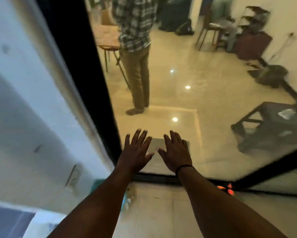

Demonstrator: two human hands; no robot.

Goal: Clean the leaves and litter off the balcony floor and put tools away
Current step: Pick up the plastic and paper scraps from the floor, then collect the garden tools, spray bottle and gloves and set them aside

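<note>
Both your hands reach out flat over the door track [154,178], left hand [135,152] and right hand [177,152] fingers spread, holding nothing.

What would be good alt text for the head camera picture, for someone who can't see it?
Two bare hands, the left hand and right hand, reach forward with fingers spread, holding nothing, over a doorway threshold into a lit room. Beyond them a person in a checked shirt stands on the glossy floor, with a dark low table at right.
</note>
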